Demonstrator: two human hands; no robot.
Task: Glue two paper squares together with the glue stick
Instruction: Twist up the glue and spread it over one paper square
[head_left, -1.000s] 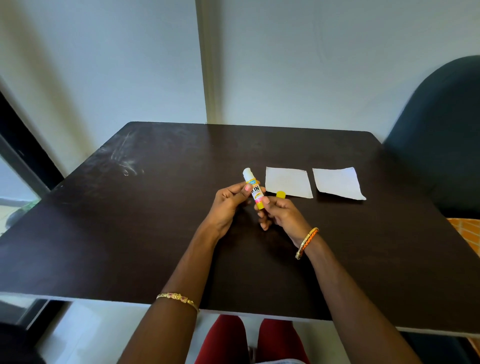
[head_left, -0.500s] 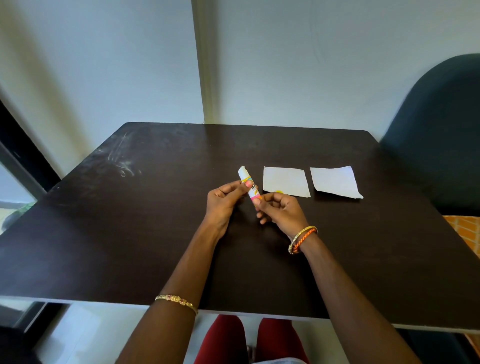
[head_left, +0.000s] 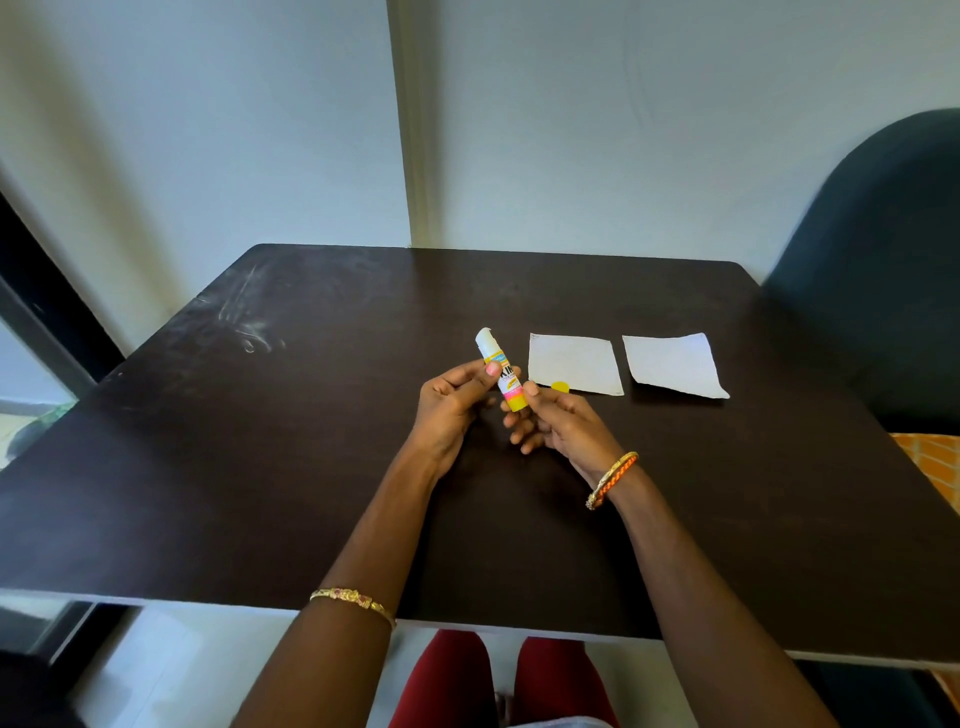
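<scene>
I hold an uncapped glue stick (head_left: 500, 368) above the middle of the dark table (head_left: 260, 441), its white glue tip pointing up and away. My left hand (head_left: 451, 405) pinches the tube's body. My right hand (head_left: 558, 423) pinches its yellow base, and the yellow cap (head_left: 560, 386) shows just past those fingers. Two white paper squares lie flat side by side to the right: the nearer one (head_left: 574, 364) and the farther one (head_left: 674, 365), apart from each other.
A dark padded chair (head_left: 878, 270) stands against the table's right side. A pale wall rises behind the far edge. My red-clad knees (head_left: 498, 680) sit under the near edge.
The glue stick has tilted more upright and its yellow base is visible again in my right fingers. The hands stayed in about the same place; the papers did not move.
</scene>
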